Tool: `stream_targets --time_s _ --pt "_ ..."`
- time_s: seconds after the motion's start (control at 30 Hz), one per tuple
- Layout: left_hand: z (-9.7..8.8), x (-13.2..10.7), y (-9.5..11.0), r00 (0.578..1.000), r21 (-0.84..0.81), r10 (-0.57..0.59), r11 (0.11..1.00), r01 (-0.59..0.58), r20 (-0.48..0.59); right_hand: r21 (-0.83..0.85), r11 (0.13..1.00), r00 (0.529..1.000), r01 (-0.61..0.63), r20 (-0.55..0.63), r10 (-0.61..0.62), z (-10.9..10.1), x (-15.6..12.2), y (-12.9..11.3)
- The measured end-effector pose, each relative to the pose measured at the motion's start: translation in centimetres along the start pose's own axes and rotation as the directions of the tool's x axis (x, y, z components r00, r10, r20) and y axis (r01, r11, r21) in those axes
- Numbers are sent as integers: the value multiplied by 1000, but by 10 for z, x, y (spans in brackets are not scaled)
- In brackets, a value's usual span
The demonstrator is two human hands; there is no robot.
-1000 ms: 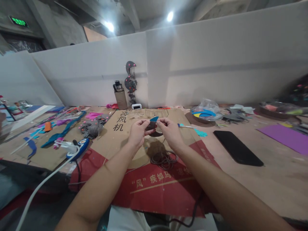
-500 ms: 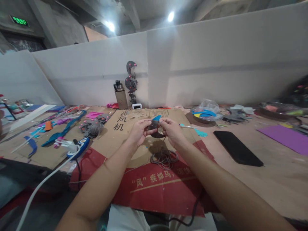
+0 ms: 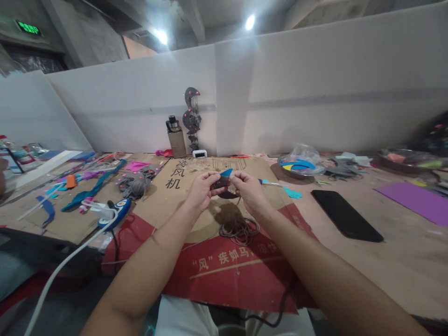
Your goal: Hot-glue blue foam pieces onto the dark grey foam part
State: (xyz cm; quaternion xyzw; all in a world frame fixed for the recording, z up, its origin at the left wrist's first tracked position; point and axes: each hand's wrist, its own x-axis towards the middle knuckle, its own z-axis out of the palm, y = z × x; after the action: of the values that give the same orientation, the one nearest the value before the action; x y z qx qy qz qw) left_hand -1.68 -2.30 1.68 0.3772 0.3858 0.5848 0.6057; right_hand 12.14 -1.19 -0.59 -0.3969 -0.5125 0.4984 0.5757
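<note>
Left hand [image 3: 204, 190], right hand [image 3: 248, 190], both holding blue piece [image 3: 226, 173], apparently foam

Between your hands [image 3: 204, 190] [image 3: 248, 187] you have a small dark-grey piece [image 3: 220, 181], with a pointed blue piece [image 3: 226, 172] along its one o'clock edge.

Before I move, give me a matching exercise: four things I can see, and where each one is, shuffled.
Things
1. Pointed blue piece
2. Coil of grey cord
3. Water bottle
4. Purple sheet

Places
A. Upright in front of the white partition
B. On the table, at the picture's right edge
C. Held between the left hand and right hand
D. Lying on the cardboard, nearer the wearer than the hands

Pairs: 1-C, 2-D, 3-A, 4-B
</note>
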Motion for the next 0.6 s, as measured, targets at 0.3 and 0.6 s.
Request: stream_targets --time_s 0.3,0.6 --pt "-5 3 0 999 8 -18 1000 17 45 -9 1000 999 19 31 -19 2 -1 -1" --pt "2 1 -3 998 32 40 999 -41 45 46 999 996 6 -91 -1 1 1 -3"
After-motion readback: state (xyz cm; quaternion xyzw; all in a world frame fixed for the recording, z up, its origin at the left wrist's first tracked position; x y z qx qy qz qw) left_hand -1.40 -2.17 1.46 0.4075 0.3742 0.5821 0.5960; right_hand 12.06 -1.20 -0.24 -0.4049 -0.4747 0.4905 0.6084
